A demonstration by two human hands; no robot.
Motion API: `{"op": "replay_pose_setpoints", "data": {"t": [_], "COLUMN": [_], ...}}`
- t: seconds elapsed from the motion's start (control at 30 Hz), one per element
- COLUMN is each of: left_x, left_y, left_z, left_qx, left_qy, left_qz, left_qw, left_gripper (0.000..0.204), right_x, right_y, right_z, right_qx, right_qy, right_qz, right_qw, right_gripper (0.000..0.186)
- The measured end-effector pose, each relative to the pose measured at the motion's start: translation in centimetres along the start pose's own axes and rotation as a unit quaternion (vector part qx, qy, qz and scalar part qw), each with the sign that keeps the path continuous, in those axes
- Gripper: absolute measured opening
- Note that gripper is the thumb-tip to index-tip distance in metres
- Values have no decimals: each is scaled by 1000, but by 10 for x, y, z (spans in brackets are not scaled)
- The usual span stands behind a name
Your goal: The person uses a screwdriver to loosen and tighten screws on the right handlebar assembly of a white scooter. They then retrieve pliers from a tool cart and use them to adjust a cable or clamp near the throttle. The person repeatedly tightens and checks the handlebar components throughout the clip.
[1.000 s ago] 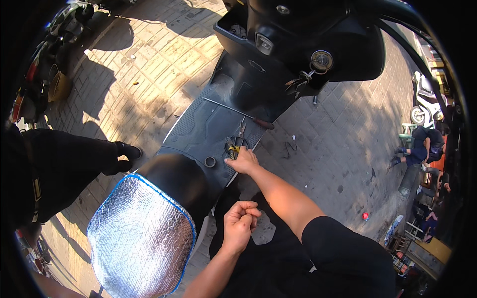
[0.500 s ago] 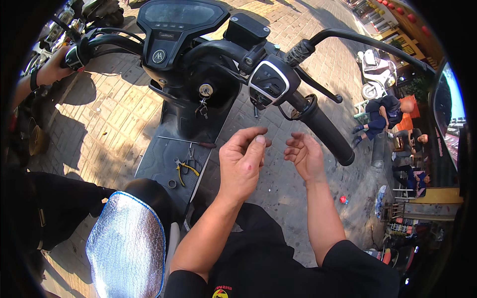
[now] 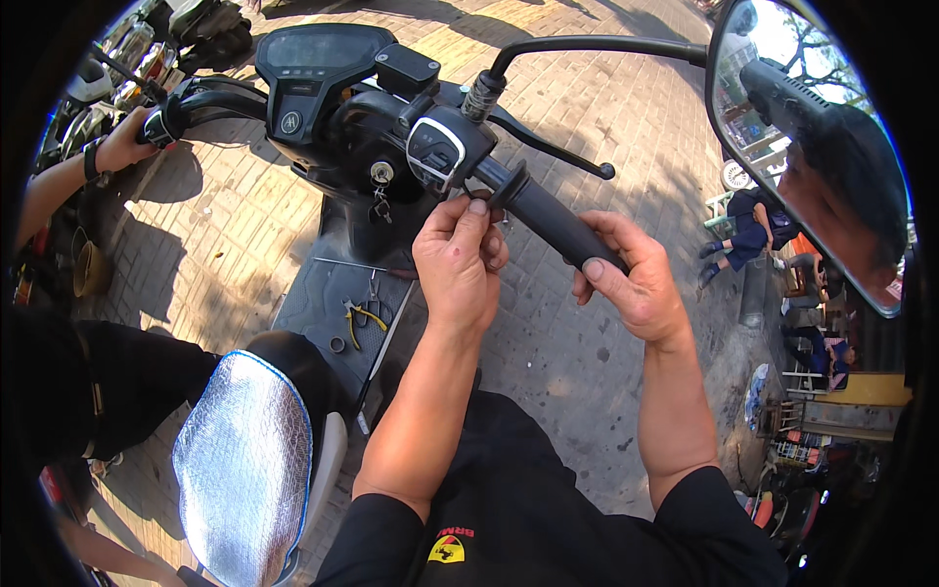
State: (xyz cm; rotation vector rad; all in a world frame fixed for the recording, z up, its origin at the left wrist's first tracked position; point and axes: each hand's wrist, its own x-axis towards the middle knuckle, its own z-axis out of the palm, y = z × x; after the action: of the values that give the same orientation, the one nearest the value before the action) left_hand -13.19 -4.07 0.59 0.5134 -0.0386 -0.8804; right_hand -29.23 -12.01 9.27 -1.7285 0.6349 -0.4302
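My right hand (image 3: 631,279) is wrapped round the outer end of the black throttle grip (image 3: 558,220) on the scooter's right handlebar, thumb on top. My left hand (image 3: 458,259) is closed in a pinch at the grip's inner flange, just under the switch housing (image 3: 435,152) with its silver-white trim. A thin dark wire runs by these fingertips, but what they pinch is hidden. Beyond the grip sticks out the black brake lever (image 3: 558,147). In the lock on the front panel hangs a key (image 3: 380,201).
Yellow-handled pliers (image 3: 354,323), a ring (image 3: 337,344) and a screwdriver (image 3: 357,264) lie on the footboard (image 3: 303,318). A mirror (image 3: 812,147) juts out at upper right. Another person's hand (image 3: 122,142) holds the left handlebar. A silver cover (image 3: 245,470) lies on the seat.
Both hands have moved to the handlebar: the right hand has taken hold of the grip's end, the left has come up to its inner flange. The handlebar and mirror have shifted left in view.
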Motion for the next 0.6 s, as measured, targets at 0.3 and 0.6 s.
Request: {"op": "replay_pose_setpoints", "data": {"t": [0.3, 0.6], "left_x": [13, 14], "left_y": [-7, -4], "left_z": [-4, 6], "left_qx": [-26, -125], "left_qy": [-30, -9], "left_qz": [-5, -34], "left_qw": [999, 992], "left_gripper": [6, 10], "right_x": [-4, 1], "right_y": [6, 14], "right_z": [12, 14], "right_qx": [-89, -85], "right_qy": [57, 56], "right_qz": [-56, -86], "right_qw": [993, 991], "right_gripper": [40, 43]}}
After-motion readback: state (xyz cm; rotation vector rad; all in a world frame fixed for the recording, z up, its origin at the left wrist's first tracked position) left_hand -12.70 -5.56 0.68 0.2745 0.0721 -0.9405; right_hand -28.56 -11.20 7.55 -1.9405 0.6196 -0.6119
